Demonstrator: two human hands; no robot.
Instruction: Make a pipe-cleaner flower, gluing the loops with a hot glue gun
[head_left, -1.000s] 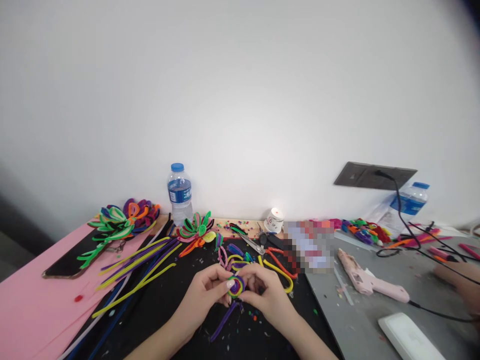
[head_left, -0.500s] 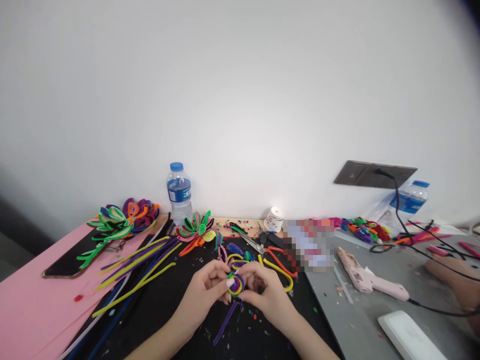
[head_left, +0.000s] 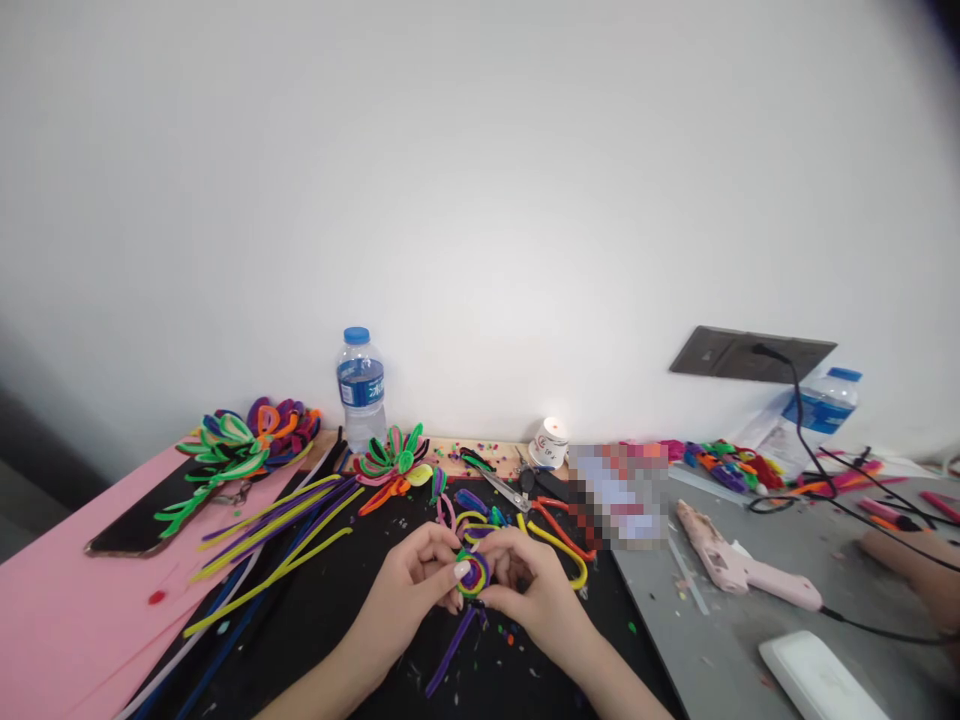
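Between my two hands is a small coiled pipe-cleaner disc (head_left: 474, 578), wound in purple, yellow, green and blue. My left hand (head_left: 424, 572) pinches it from the left, the thumb pressed on its face. My right hand (head_left: 529, 580) grips its right edge between thumb and fingers. Below the disc a purple pipe cleaner (head_left: 450, 655) trails over the black mat (head_left: 345, 640). Just beyond my fingers lie looped pipe cleaners (head_left: 471, 500) in purple, pink and yellow. Scissors (head_left: 504, 490) rest behind them.
Yellow and purple pipe cleaners (head_left: 277, 520) lie at left, near pipe-cleaner flowers (head_left: 232, 445) and a phone (head_left: 135, 515). A water bottle (head_left: 362, 390) and paper cup (head_left: 549, 443) stand by the wall. At right are a corded glue gun (head_left: 750, 570), a white case (head_left: 821, 680) and another person's arm (head_left: 915, 575).
My hands stay on the coiled disc with little movement; my left thumb has shifted slightly on its face. The view has tilted a little. At right, the other person's hand has moved slightly.
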